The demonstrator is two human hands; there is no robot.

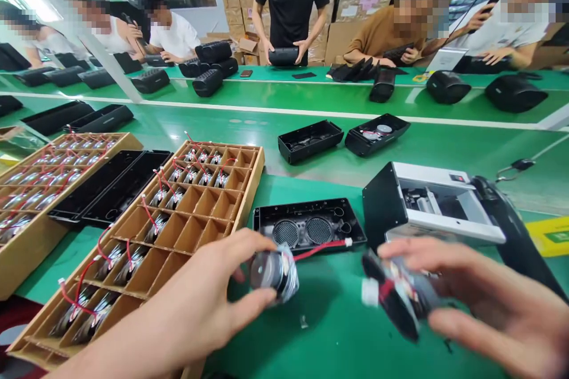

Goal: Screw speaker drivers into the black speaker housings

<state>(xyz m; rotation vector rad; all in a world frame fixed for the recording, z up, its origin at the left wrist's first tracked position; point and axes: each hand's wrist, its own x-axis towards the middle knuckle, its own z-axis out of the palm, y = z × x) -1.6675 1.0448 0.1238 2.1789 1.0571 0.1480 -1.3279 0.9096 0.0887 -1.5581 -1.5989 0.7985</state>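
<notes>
Between thumb and fingers, my left hand [222,290] grips a small round speaker driver [269,272], its red wire ending in a white connector. At the right, my right hand [480,296] is wrapped round a second speaker driver [402,293], blurred by motion, with its dark cone side turned left and a white plug by it. Just beyond both hands lies an open black speaker housing [306,222] with two round grilles in its floor. Left of my left hand stands a divided cardboard box [195,225] holding several more drivers with red leads.
A second box of drivers [18,260] and black panels [111,189] lie at the left. A silver-and-black machine [427,201] stands at the right. Two housings [311,139] sit on the green line beyond. Several people work across it, one holding a black speaker [284,57].
</notes>
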